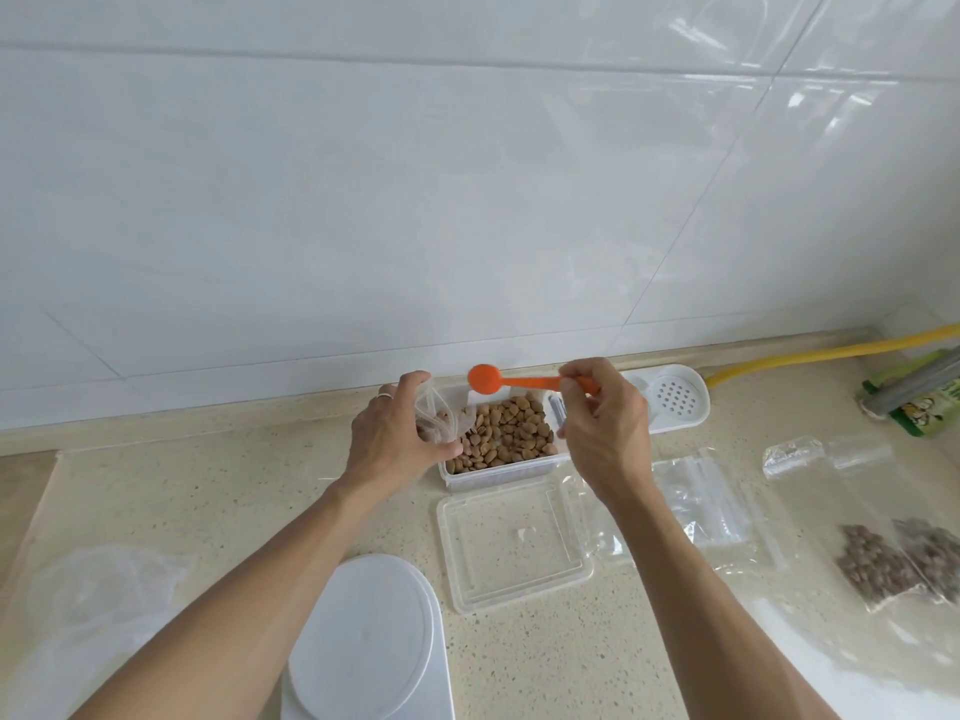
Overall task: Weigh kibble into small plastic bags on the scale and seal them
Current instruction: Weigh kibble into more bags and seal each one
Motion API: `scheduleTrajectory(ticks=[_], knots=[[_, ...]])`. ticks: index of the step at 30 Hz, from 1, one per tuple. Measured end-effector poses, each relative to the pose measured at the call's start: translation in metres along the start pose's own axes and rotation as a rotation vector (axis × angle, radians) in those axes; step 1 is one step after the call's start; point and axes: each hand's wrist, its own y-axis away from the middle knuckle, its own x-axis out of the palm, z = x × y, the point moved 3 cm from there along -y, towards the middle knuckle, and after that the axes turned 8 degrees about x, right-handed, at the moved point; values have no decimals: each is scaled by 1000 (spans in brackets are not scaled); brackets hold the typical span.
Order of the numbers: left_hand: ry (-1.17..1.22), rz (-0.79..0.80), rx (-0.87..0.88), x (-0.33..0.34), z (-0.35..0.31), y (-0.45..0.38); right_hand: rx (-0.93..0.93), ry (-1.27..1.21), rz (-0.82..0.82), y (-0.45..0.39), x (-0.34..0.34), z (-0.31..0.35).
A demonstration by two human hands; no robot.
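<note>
Speckled countertop (208,485) below white tiles | left hand (400,433) pinches limp, light plastic bag (441,423) beside kibble tub (504,439); best held at rim | right hand (602,423) fingers clamped on orange scoop (514,381) | scale (363,641) near, bare

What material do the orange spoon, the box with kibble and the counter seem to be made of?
Orange spoon: likely plastic, one even matte colour, moulded in one piece.
Box with kibble: clear, thin plastic; the kibble shows through its wall.
Counter: looks like polished stone or a stone composite, beige with fine dark specks; which of the two cannot be told.
</note>
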Motion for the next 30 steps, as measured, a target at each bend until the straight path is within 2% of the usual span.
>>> scheduleTrajectory(ticks=[3,6,9,12,16,20,26,28,30], knots=[[-97,-14,28,-3,6,7,104,174,-15,-7,5,-28],[-129,2,57,0,12,13,162,300,45,-3,18,-53],[-119,-3,55,2,14,15,228,213,162,5,34,-60],[-121,-4,50,3,15,14,389,37,230,11,46,-60],[-158,-37,76,2,14,16,598,-146,148,14,44,-66],[-245,-62,66,-2,11,15,675,-276,60,14,26,-67],[-321,-42,49,-1,0,6,586,-316,23,8,2,-46],[-318,-12,37,1,-4,3,483,-286,47,7,-2,-31],[-263,15,10,2,-8,1,284,-166,120,9,0,-13]])
